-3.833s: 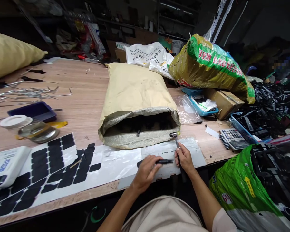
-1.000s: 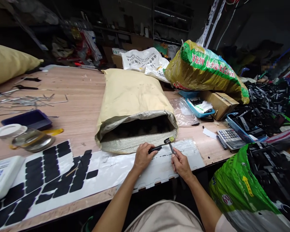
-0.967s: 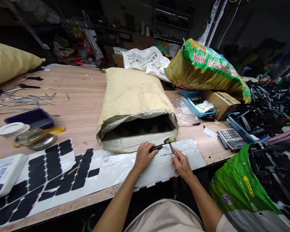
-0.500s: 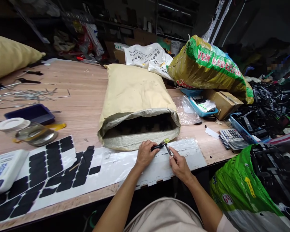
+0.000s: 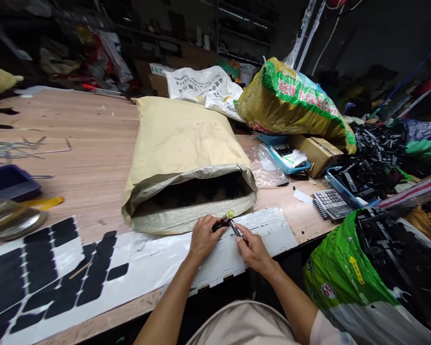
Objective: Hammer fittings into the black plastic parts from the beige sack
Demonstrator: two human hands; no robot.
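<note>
Fingers of my left hand (image 5: 204, 238) are closed round a small black part (image 5: 221, 224), just in front of the open sack. My right hand (image 5: 253, 249) grips a slim metal and dark tool (image 5: 234, 228), whose far end meets the black part. A small yellow-green piece (image 5: 230, 214) shows where the two meet. Behind my hands lies a beige sack (image 5: 190, 139), its mouth towards me, with dark items inside that I cannot make out. Beneath the hands is a white sheet (image 5: 269, 235) along the table's front edge.
Black rounded pads (image 5: 39, 266) lie on white backing at the left, near a dark blue tray (image 5: 10, 184). On the right are a calculator (image 5: 332, 203), a blue basket (image 5: 289, 165) and a green bag (image 5: 334, 268) of black parts.
The view has turned to the right, so the table items appear farther left. Both hands still hold the same things, and the tool now slants more against the black part.
</note>
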